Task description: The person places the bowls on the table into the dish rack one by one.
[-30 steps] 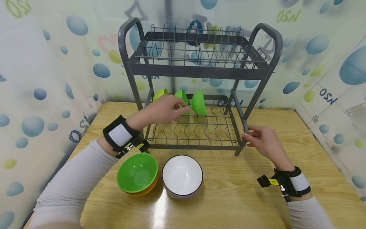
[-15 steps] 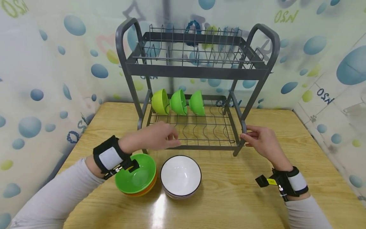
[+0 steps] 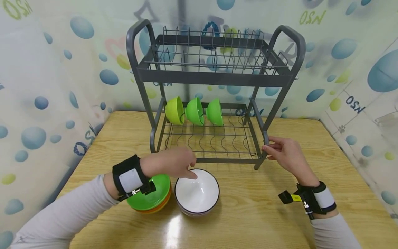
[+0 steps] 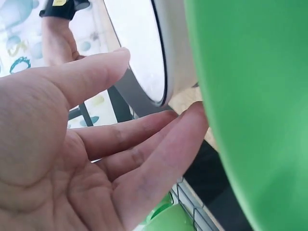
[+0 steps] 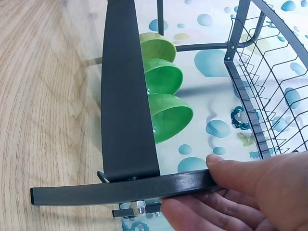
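Observation:
My left hand point(image 3: 171, 162) hovers at the far side of a white bowl point(image 3: 199, 195) with a dark rim, the top of a small stack. In the left wrist view, its thumb and fingers point(image 4: 159, 168) are spread on either side of that bowl's rim point(image 4: 161, 53), holding nothing. Beside it, partly under my wrist, a green bowl point(image 3: 157, 197) tops an orange one. With thumb and fingers, my right hand point(image 3: 287, 155) grips the front right post of the grey two-tier dish rack point(image 3: 214, 77). That grip shows closely in the right wrist view, on the dark metal bar point(image 5: 183, 184).
On the rack's lower tier, a yellow-green bowl point(image 3: 174, 111) and two green bowls point(image 3: 194, 111) stand tilted on edge in a row at the back left. Wire slots point(image 3: 211, 143) run in front of them. The wooden table point(image 3: 248, 207) meets a patterned wall covering point(image 3: 77, 69).
My left hand has drawn back from the lower-tier bowls, come down toward the table and reached the white bowl's far rim. My right hand has kept its hold on the rack.

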Demonstrator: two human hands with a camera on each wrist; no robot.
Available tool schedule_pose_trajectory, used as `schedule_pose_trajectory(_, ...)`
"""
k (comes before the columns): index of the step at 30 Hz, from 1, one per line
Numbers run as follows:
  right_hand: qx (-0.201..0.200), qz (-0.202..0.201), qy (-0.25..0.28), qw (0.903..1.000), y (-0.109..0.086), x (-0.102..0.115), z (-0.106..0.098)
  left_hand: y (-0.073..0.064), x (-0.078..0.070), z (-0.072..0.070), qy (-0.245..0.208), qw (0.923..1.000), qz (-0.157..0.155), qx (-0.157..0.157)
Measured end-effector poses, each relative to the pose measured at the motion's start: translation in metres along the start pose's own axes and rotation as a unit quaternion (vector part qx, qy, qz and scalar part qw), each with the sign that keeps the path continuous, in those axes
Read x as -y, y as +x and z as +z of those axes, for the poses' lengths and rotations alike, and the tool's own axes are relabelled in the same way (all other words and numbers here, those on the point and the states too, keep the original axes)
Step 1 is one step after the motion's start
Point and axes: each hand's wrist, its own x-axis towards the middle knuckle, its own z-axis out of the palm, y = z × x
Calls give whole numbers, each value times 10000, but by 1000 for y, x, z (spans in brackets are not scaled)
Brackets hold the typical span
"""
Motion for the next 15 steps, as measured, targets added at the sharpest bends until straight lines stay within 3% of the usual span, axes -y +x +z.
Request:
schedule_pose_trajectory(8, 34, 44, 54, 10000, 0, 0, -1, 2, -5, 5, 76, 9998, -61, 171)
schedule_pose_trajectory(15, 19, 24, 52, 10000, 0, 0, -2, 1, -5, 9, 178, 9998, -18, 72)
